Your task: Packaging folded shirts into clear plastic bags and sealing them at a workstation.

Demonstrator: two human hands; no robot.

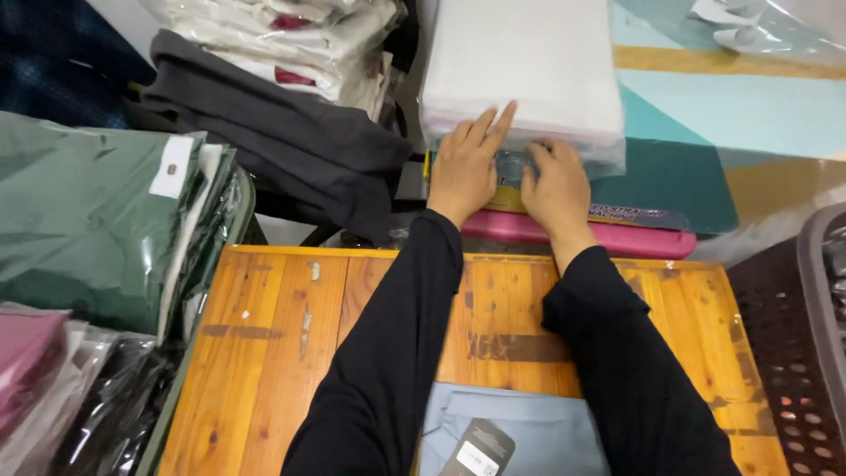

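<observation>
Both hands, left hand and right hand, lie flat with fingers spread on the near edge of a white stack of plastic-wrapped sheets, beyond the orange wooden tabletop. A folded light-blue garment lies on the tabletop near the person.

A garment packing workroom: bagged folded shirts stacked around a wooden table.

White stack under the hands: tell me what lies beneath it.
Beneath the white stack show clear plastic bags, then a teal slab over a pink one. Both hands hide the middle.
</observation>
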